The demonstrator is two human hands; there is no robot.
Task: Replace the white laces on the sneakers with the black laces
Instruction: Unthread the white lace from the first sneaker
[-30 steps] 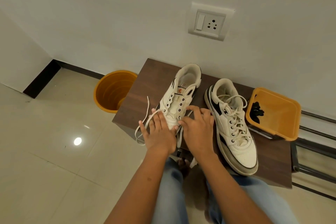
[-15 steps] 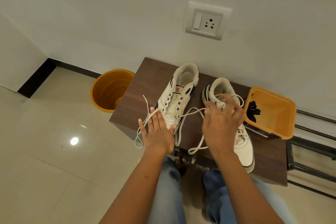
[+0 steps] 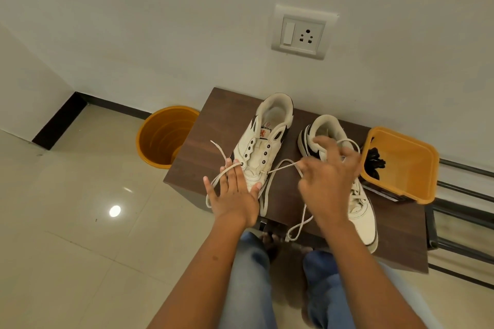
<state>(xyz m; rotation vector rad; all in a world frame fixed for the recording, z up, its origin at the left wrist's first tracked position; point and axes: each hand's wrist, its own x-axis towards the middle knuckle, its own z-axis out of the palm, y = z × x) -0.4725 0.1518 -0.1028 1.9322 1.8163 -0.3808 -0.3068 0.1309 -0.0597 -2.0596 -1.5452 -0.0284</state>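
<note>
The left sneaker [image 3: 260, 152] shows an orange tongue logo, unreadable. Black laces [image 3: 374, 161] lie in the orange tub [image 3: 417, 184] at the table's [image 3: 213, 125] right edge. The left hand [image 3: 235, 195] presses flat on the toe; the right hand [image 3: 328, 179] pinches the white lace [image 3: 283, 165].

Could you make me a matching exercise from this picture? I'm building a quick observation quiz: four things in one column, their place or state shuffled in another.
Things:
1. left sneaker
2. right sneaker
3. black laces
4. round orange bucket

Places or states:
A. on the floor beside the table
B. inside the square orange container
C. upper eyelets empty, white lace half pulled out
D. white lacing intact, partly behind the right hand

Pairs: 1-C, 2-D, 3-B, 4-A
</note>
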